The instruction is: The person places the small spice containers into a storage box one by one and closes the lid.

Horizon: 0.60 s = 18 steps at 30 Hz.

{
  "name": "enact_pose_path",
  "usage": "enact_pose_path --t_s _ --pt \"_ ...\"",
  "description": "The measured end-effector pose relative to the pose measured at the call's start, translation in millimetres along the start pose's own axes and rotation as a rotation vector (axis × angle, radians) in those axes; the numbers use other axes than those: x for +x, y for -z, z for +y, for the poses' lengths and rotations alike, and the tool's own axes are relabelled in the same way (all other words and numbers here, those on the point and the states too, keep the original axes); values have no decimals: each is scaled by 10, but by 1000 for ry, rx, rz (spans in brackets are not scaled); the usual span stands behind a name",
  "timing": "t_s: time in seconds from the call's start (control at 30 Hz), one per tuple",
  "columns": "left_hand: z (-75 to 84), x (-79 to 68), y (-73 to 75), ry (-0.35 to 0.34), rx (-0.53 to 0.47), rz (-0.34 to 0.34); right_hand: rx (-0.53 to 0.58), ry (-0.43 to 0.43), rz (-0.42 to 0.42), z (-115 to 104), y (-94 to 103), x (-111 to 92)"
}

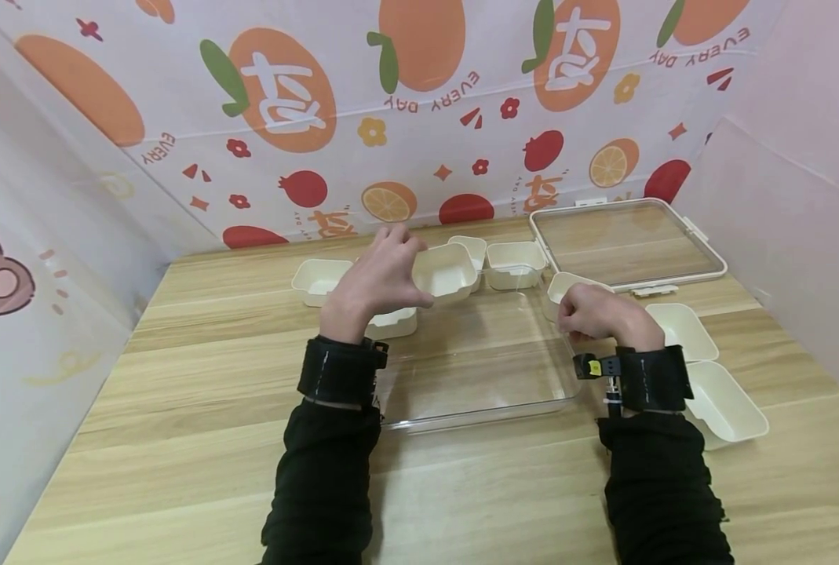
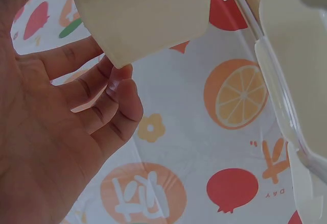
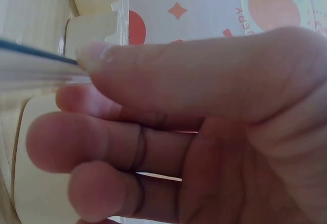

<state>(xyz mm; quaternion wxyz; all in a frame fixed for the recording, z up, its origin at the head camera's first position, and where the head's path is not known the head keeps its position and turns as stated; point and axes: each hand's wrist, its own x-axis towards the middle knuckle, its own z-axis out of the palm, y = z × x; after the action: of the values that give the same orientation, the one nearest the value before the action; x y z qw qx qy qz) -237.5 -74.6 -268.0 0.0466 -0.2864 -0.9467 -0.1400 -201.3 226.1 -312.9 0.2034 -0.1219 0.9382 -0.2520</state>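
My left hand (image 1: 377, 275) holds a small cream rectangular container (image 1: 446, 271) above the back of a clear plastic box (image 1: 476, 410). The left wrist view shows the fingertips against the wall of this container (image 2: 143, 22); the thumb is mostly out of sight there. My right hand (image 1: 603, 315) is at the right side of the clear box. In the right wrist view, its thumb and forefinger pinch the thin transparent box wall (image 3: 41, 68), while the other fingers curl below. Another cream container (image 1: 391, 323) sits near the box's left side, partly hidden by the left hand.
Several more cream containers stand around the box, including one at the left (image 1: 320, 281), one behind (image 1: 514, 263) and one at the right (image 1: 726, 404). A clear lid with a white frame (image 1: 631, 280) lies at the back right. A fruit-printed cloth (image 1: 419, 157) hangs behind the wooden table (image 1: 179, 471).
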Motion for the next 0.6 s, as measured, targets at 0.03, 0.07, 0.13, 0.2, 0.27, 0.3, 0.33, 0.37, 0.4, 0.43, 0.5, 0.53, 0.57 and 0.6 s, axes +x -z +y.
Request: enact_pose_path --t_s 0.03,0.07,0.13,0.2,0.27,0.3,0.33,0.37,0.4,0.43,0.5,0.53,0.57,0.6 --pt "0 10 -12 1 0 -3 0 -1 0 1 2 -1" --pt "0 21 -24 2 1 -6 1 0 -1 2 4 0" --pt "-1 43 -43 1 -2 -13 -1 0 -1 2 6 -1" --pt "-4 64 -60 3 -4 -23 -2 3 -1 2 9 1" --pt "-8 88 -79 1 -11 -33 -1 5 -1 3 8 3" --pt "-9 99 -88 0 -14 -38 0 7 0 3 7 3" --pt "-11 109 -99 0 -16 -40 1 9 0 4 7 4" --pt "-14 119 -110 -2 -20 -43 3 11 -1 2 8 6" --pt "-16 129 -121 -7 -24 -45 3 10 -1 2 8 5" --pt "-19 138 -131 -12 -27 -47 2 10 -1 1 9 5" --pt "-25 154 -152 -16 -30 -53 1 5 1 1 9 5" --pt "-27 161 -164 -15 -33 -59 -1 5 2 0 10 6" --pt "-30 168 -175 -14 -35 -67 -3 4 3 0 10 7" --pt "-34 174 -188 -11 -40 -75 -4 1 3 0 10 6"
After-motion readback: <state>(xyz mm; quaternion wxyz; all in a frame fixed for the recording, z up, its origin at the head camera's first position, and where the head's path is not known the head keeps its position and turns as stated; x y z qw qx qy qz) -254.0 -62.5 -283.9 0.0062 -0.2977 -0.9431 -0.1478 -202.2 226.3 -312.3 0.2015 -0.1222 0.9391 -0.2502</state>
